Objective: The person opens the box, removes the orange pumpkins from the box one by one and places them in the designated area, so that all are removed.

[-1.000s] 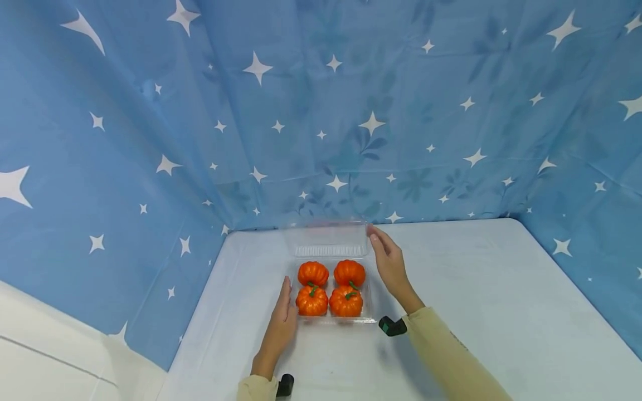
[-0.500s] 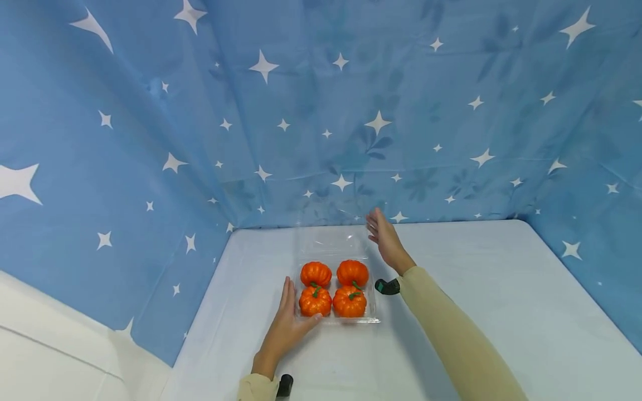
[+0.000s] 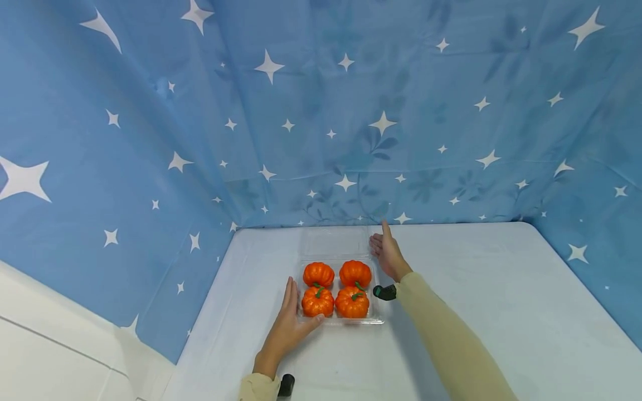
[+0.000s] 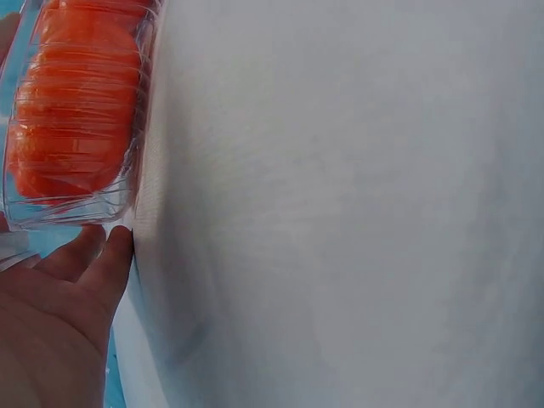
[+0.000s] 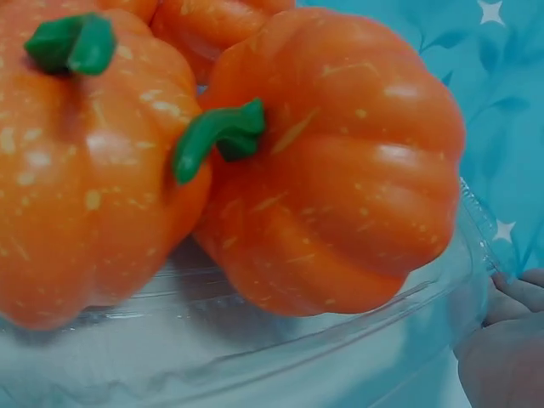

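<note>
Several small orange pumpkins [image 3: 353, 305] with green stems sit in a clear plastic clamshell box [image 3: 351, 321], whose lid [image 3: 333, 242] lies folded back behind it. At the box's front left corner is my left hand [image 3: 288, 323], fingers straight along the left side and thumb at the front rim. The left wrist view shows the left hand [image 4: 68, 297] with fingertips right at the ribbed box wall [image 4: 76, 210]. My right hand [image 3: 388, 253] is beside the lid's right edge, fingers loosely bent, thumb raised. Close pumpkins [image 5: 340, 170] fill the right wrist view, the right hand [image 5: 510, 340] at its lower right.
A white-covered table [image 3: 481, 289] carries the box near its back edge. Behind and at both sides hangs a blue curtain [image 3: 321, 83] with white stars. White panelling [image 3: 55, 340] stands at the left.
The lid, gripped by my right hand at first and then raised, is lower and folded back now, and that hand has let go. My left thumb has swung out to the front rim.
</note>
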Available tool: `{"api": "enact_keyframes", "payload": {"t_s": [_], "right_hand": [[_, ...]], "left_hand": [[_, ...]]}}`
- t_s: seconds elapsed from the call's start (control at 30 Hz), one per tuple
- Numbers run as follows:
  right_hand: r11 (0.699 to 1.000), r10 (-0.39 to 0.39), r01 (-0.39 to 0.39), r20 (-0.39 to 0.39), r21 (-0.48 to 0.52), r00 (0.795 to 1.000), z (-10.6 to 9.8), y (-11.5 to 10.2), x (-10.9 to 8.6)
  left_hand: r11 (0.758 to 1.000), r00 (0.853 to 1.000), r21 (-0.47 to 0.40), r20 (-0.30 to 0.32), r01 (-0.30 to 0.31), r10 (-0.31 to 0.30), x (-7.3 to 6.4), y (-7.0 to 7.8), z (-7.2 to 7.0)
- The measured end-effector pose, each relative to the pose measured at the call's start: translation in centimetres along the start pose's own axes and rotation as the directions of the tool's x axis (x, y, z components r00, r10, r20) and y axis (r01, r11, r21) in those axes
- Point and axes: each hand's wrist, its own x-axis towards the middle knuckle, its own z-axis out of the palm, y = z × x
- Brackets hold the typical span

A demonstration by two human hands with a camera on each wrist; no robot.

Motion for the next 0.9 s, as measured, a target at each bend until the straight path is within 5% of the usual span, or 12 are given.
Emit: {"api": "enact_keyframes", "payload": {"t_s": [0.23, 0.4, 0.5, 0.6, 0.73, 0.9], "right_hand": [[1.000, 0.005, -0.006, -0.020, -0.021, 1.000, -0.5, 0.0, 0.0], [0.983, -0.083, 0.081, -0.006, -0.162, 0.997, -0.5, -1.1, -0.4], [0.944, -0.130, 0.136, 0.043, -0.300, 0.991, -0.4, -1.6, -0.8], [0.868, -0.159, 0.198, 0.123, -0.456, 0.980, -0.3, -1.9, -1.5], [0.713, -0.185, 0.321, 0.275, -0.624, 0.944, -0.1, -1.9, -2.5], [0.532, -0.169, 0.451, 0.431, -0.717, 0.886, 0.3, -1.2, -3.7]], "left_hand": [[1.000, 1.000, 0.010, 0.005, -0.016, 0.016, 0.1, 0.3, 0.0], [1.000, 1.000, -0.012, 0.009, 0.006, -0.006, 0.1, 0.2, 0.0], [1.000, 1.000, -0.025, 0.005, 0.014, -0.014, 0.1, 0.1, 0.0], [0.999, 1.000, -0.035, -0.001, 0.005, -0.005, 0.1, -0.1, -0.1], [0.999, 1.000, -0.041, -0.003, -0.004, 0.004, 0.1, -0.2, -0.1], [0.999, 1.000, -0.046, 0.001, -0.006, 0.007, 0.2, -0.3, 0.0]]}}
